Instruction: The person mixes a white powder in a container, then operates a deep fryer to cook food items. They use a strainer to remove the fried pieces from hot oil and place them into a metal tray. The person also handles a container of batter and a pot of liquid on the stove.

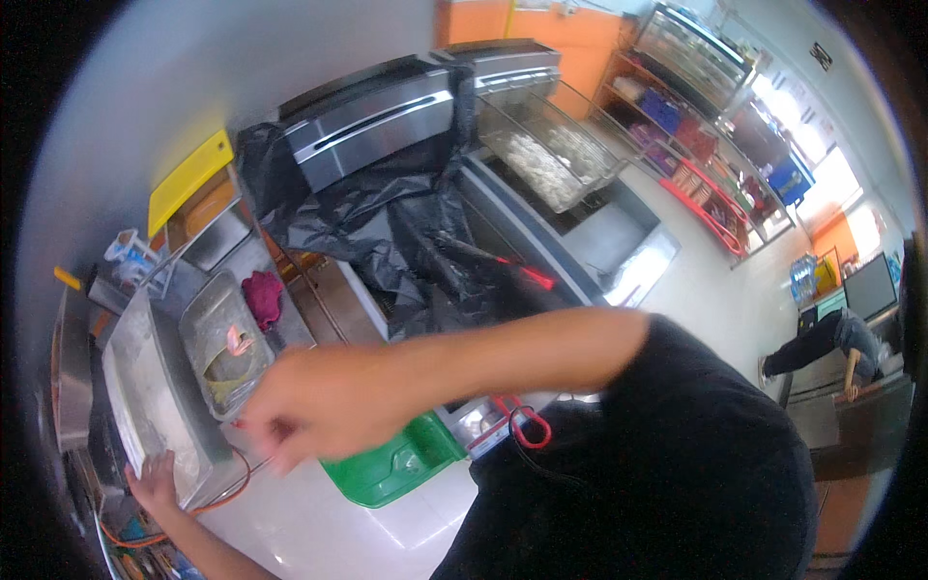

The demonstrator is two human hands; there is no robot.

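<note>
At the lower left, my left hand (154, 480) is on the near end of a deep metal bin (205, 428), its fingers over the rim. White powder (161, 413) coats the bin's floor and walls. My right hand (319, 409) is blurred by motion, with its fingers curled, to the right of the bin. Whether it holds anything is too blurred to tell. Just behind it is a shallow metal tray (192, 319), partly hidden, with a pink and white piece (238, 339) and a clear plastic bag or film (235, 384) in it.
A magenta cloth (262, 299) lies beside the tray. Black plastic sheeting (406, 210) drapes a fryer, with red-handled tongs (536, 278) on top. Wire baskets (536, 156) hold pale food. A green plastic bin (399, 464) stands below my right arm. Another person (848, 341) bends over at far right.
</note>
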